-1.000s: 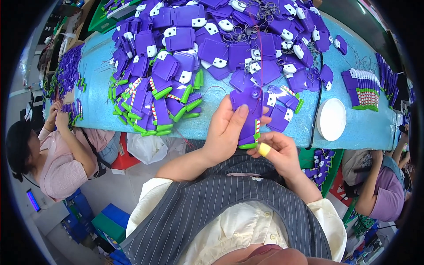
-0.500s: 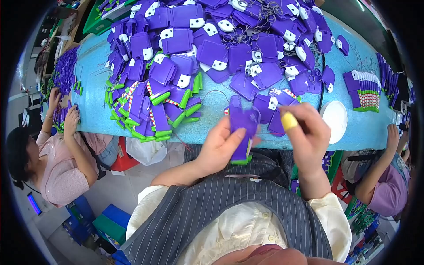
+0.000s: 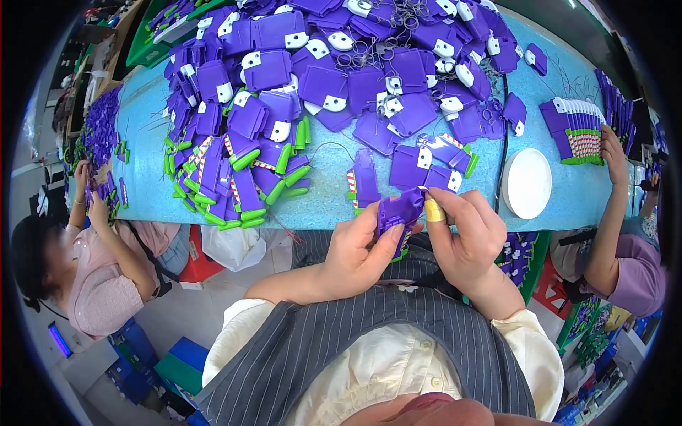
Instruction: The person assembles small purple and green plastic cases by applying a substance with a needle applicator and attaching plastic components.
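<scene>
My left hand [image 3: 355,252] is closed around a purple plastic part [image 3: 399,210] with a green end, tilted up in front of my body. Yellow tape wraps a digit of my right hand [image 3: 465,234], whose fingers are pinched together against the part's upper right edge. Whatever lies between those fingertips is too small to make out; a whitish speck shows there. Just beyond my left hand lies a purple wing piece [image 3: 366,177] with a red-and-white striped edge. Several purple panels with white corners [image 3: 409,167] lie beyond my right hand.
A large heap of purple panels [image 3: 323,86] with metal rings covers the far blue table [image 3: 327,195]. Green-tipped purple pieces [image 3: 238,177] pile up at left. A white round dish [image 3: 526,183], black cable [image 3: 504,135] and stacked row [image 3: 579,131] are at right. Co-workers sit on both sides.
My right hand has come in to the left and now meets the purple part, which has turned in my left hand. At right, a co-worker's hand has reached the stacked row.
</scene>
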Motion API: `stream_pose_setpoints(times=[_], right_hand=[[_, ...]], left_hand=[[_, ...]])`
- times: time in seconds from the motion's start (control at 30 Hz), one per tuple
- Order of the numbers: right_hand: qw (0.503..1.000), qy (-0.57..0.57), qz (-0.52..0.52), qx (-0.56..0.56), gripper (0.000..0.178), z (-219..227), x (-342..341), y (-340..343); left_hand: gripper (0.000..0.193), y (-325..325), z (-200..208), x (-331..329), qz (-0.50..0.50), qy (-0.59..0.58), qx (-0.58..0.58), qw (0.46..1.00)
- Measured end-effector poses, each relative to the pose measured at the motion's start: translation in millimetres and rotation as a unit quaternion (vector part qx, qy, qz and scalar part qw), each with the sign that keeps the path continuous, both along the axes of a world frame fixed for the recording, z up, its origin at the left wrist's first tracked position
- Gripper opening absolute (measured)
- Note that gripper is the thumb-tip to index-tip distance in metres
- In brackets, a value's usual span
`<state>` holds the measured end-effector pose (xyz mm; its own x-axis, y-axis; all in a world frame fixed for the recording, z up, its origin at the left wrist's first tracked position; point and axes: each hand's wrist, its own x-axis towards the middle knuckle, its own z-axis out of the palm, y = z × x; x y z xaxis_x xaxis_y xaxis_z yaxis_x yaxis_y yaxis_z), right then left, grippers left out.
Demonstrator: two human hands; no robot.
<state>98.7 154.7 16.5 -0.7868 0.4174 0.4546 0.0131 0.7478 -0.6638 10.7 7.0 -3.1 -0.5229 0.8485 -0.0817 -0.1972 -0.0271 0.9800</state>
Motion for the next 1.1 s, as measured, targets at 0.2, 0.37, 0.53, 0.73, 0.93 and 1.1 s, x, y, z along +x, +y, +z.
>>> stream_pose_setpoints(times=[0.2,0.37,0.53,0.73,0.93,1.1], right_hand=[[0.989,-0.039,0.067,-0.128,0.019,-0.2,-5.2,14.4],[0.889,-0.111,0.073,-0.437,0.011,-1.3,-14.8,50.9],[0.905,-0.031,-0.021,-0.423,0.023,-7.5,-17.7,43.8],[0.952,-0.012,0.071,-0.297,0.026,-19.2,5.8,5.1],[0.953,0.009,0.035,-0.301,0.028,-20.7,13.4,-4.9],[0.974,0.011,-0.008,-0.227,0.028,-31.9,11.7,-8.9]], left_hand=[[0.034,2.5,7.0,-4.7,-0.034,0.278,-0.030,0.960],[0.033,5.9,11.8,-14.8,-0.182,0.268,0.027,0.946],[0.025,7.1,31.0,-18.2,-0.035,-0.351,-0.017,0.936],[0.029,13.9,6.4,-5.7,0.046,0.181,-0.012,0.982],[0.032,16.6,0.3,6.5,0.051,0.211,-0.004,0.976],[0.038,28.1,-5.1,3.8,0.054,0.480,0.018,0.875]])
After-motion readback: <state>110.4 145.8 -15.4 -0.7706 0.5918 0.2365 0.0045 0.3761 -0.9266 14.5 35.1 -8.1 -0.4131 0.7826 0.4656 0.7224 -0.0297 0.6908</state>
